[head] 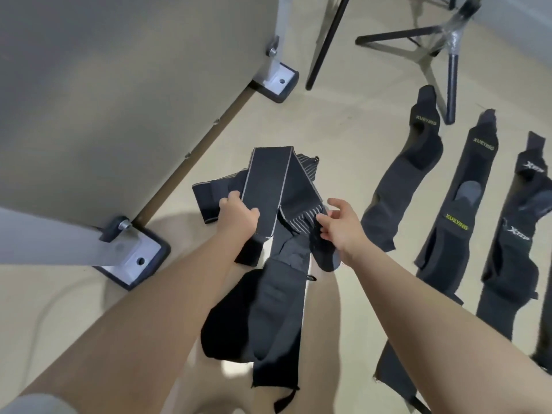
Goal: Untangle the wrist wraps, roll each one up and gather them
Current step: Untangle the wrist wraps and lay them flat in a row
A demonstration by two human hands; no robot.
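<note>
Wrist wraps in a tangled black heap lie on the beige floor in the middle of the view, running from the centre down to the near edge between the person's legs. The left hand grips the edge of a wide band with pale borders, fingers curled over it. The right hand pinches a dark strap end beside a striped piece.

To the right, three flattened wraps lie side by side on the floor, apart from the heap: two with yellow lettering and one with white lettering. A fourth dark strip shows at the right edge, mostly cut off.

A grey panel stands at left on two metal feet. At far right stands one black tripod base.
</note>
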